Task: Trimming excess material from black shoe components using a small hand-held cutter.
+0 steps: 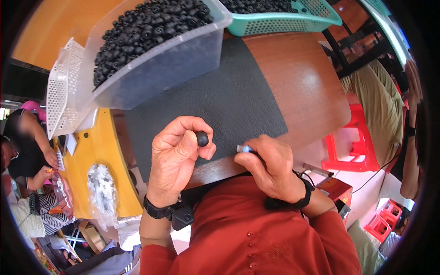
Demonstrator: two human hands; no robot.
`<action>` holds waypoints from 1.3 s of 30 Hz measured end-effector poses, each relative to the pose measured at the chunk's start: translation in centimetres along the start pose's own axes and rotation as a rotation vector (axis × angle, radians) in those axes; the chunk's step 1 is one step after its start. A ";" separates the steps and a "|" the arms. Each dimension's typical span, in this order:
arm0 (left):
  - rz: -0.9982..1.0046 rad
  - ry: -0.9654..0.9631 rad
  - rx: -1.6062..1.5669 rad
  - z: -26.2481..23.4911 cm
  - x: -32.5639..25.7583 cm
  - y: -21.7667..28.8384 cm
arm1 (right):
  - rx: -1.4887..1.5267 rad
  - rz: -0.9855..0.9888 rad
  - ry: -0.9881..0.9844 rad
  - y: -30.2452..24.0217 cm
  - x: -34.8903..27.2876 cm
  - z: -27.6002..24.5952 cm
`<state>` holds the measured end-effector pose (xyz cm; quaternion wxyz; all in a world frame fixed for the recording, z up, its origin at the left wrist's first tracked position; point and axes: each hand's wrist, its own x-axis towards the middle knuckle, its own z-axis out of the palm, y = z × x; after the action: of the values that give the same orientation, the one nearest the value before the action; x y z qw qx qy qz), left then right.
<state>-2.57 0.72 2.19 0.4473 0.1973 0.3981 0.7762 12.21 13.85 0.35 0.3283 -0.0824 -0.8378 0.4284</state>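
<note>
My left hand (176, 153) is raised, wrist bent, thumb and forefinger pinched on one small black rubber cap (202, 138) at my fingertips. My right hand (271, 167) curls inward just beside it, fingers clenched around one small blue-tipped tool (244, 148) pointing toward the cap. Beyond my fingers lies one black mat (229, 96); past it stand two containers heaped with black caps: one clear tub (183, 55) and one teal basket (284, 23).
</note>
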 end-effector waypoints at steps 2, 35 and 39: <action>-0.053 -0.005 -0.046 -0.3 -0.4 -0.9 | -0.014 0.003 0.025 -0.2 0.2 -0.1; -0.118 0.123 0.088 2.0 -2.1 -3.3 | -0.116 -0.105 0.054 0.4 -0.6 1.0; -0.114 0.112 0.066 1.8 -2.1 -3.5 | -0.096 -0.113 0.082 0.6 -0.6 1.3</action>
<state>1.56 0.73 0.58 0.4610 0.1452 0.4585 0.7458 11.79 13.13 -0.87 0.3814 -0.0681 -0.8465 0.3650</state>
